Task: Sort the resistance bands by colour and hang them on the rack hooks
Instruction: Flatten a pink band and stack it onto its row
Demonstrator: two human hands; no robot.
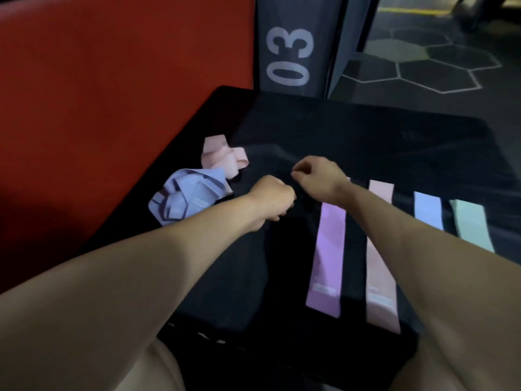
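Four flat elastic bands, purple [327, 255], pink [380, 258], blue [427, 210] and mint [472, 228], are lying sorted on the black mat [366, 142], while the left hand [272, 200] and right hand [317, 176] are hovering clenched, apparently empty, near limp crumpled lavender bands [186, 200], best pinched at a fold.

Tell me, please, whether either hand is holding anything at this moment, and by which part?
It cannot be told: the left hand and the right hand are both curled above the dark mat, but nothing shows in them.
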